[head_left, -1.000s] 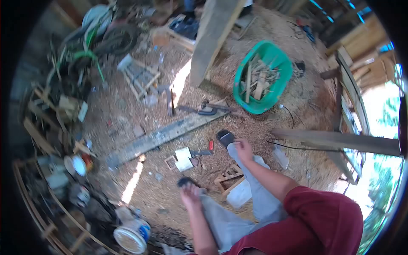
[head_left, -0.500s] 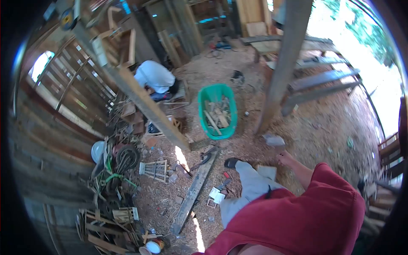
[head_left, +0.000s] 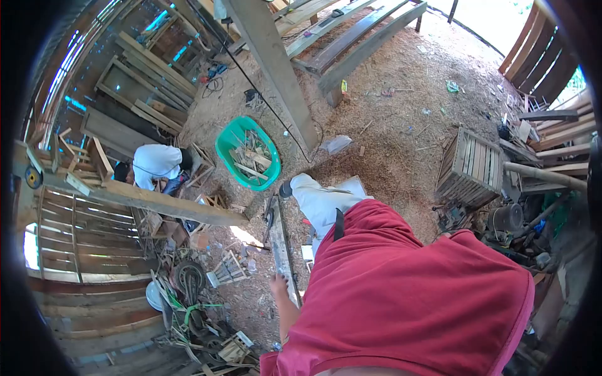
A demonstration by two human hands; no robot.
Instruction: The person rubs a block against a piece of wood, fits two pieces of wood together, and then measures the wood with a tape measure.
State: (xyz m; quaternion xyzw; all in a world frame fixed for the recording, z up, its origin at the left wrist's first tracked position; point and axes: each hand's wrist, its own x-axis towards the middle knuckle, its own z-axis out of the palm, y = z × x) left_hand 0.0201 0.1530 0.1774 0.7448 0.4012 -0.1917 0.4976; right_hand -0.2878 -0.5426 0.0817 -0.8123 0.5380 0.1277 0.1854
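Left hand (head_left: pixel 279 285) lowered, a person in a maroon shirt (head_left: pixel 414 282) looks down on a floor (head_left: pixel 401 125) strewn with shavings. From where I stand, the hand appears at the edge of a long plank (head_left: pixel 284 250); whether its fingers are spread or closed, touching the wood or just above it, I cannot tell. The right hand is out of view. The plank lies flat on the floor, its far end just beside the person's shoe (head_left: pixel 286 189), perhaps because so long a board rests steadiest there. A dark metal tool (head_left: pixel 269 219) lies near that end, seemingly within easy reach. Beyond stands a green tub (head_left: pixel 227 143) of wood scraps (head_left: pixel 254 156), probably put there to gather offcuts from underfoot. Farther off, another person in a white top (head_left: pixel 157 164) bends low near a wooden post (head_left: pixel 175 203).
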